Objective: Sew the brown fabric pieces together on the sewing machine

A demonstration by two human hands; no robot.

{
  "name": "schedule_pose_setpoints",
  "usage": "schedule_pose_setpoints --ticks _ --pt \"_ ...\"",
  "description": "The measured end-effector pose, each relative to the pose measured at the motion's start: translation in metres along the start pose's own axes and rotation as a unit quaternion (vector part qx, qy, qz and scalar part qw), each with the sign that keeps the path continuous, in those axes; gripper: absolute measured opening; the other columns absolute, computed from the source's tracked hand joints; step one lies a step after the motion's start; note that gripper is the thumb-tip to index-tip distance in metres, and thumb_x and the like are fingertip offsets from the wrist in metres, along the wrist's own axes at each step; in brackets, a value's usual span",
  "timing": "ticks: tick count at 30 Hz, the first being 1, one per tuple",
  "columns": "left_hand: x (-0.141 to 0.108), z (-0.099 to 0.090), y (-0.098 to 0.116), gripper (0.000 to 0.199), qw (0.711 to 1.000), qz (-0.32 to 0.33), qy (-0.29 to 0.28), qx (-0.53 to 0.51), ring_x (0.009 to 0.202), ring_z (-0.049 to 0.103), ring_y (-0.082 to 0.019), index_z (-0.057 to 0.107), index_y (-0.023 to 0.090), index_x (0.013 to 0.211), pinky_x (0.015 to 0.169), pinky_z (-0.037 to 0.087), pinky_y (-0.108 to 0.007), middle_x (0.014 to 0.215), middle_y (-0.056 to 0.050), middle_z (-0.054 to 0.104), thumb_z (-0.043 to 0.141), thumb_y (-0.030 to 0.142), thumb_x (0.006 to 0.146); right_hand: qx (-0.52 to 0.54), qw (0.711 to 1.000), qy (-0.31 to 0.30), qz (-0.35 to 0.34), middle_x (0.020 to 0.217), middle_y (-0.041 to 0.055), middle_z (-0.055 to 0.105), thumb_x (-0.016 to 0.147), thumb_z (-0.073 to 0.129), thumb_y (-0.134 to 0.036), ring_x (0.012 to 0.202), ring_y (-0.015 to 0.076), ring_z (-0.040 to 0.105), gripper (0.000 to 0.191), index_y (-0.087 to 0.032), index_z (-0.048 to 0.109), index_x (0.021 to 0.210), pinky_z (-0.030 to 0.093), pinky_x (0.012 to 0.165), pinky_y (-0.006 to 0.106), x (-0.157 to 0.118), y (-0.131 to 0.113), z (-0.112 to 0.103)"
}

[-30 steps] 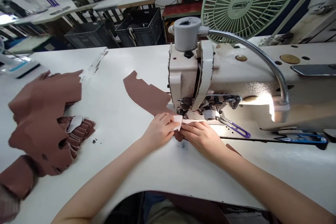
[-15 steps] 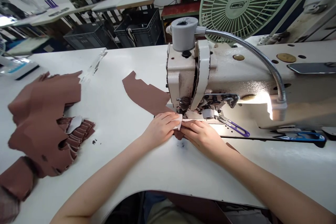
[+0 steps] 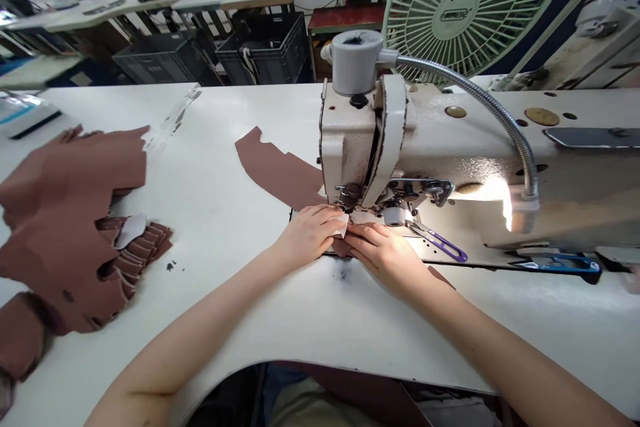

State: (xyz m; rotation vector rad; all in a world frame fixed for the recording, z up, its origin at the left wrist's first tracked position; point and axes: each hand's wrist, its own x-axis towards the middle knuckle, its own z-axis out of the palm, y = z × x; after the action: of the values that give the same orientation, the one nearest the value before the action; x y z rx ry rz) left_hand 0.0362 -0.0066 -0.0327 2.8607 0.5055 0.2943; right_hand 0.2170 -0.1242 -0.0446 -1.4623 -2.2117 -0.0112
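A brown cut piece is laid on the white table, just beyond the left hand, its nearer end hidden by the fingers. Well to the left of that hand, brown pieces are heaped in a stack, with a pale scrap lodged at the side nearer the hand. Far beyond the left hand, a grey crate is seen under another worktop. The left hand is set palm down, its fingers close together and slightly bent; a small white patch is caught at the fingertips, though whether it is pinched or only pressed cannot be told. The sewing machine is placed directly beyond both sets of fingertips. The right hand is laid almost flat, fingers together and fingertips nearly meeting the left's; whether anything is gripped beneath cannot be told. A brown tip is exposed between the hands. Purple-handled snips are left just right of the right hand, and a green fan is seen far beyond it. Farther right of that hand, a lit lamp is suspended above blue-handled snips.
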Motion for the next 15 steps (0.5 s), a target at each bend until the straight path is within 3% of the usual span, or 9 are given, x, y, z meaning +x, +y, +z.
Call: schedule_pose_setpoints --ticks 11,15 --pt "0.0075 -0.0037 -0.0077 0.032 1.000 -0.007 -0.016 0.013 0.103 0.056 -0.021 0.063 0.024 0.109 0.092 0.043 -0.034 0.102 -0.005 0.063 0.046 0.013 0.085 -0.016 1.000 -0.005 0.013 0.116 0.0089 0.065 0.098 0.044 -0.023 0.100 0.0209 0.059 0.026 -0.016 0.064 0.114 0.049 0.085 0.035 0.0034 -0.0017 0.0033" --pt "0.0052 -0.0040 -0.0080 0.032 1.000 0.001 -0.020 0.007 0.103 0.056 -0.021 0.062 0.023 0.111 0.092 0.043 -0.035 0.102 -0.005 0.063 0.046 0.013 0.086 -0.040 0.999 -0.012 -0.007 0.118 0.0084 0.064 0.098 0.041 -0.022 0.093 0.0205 0.059 0.027 -0.016 0.063 0.114 0.048 0.077 0.035 0.0043 -0.0042 -0.0006"
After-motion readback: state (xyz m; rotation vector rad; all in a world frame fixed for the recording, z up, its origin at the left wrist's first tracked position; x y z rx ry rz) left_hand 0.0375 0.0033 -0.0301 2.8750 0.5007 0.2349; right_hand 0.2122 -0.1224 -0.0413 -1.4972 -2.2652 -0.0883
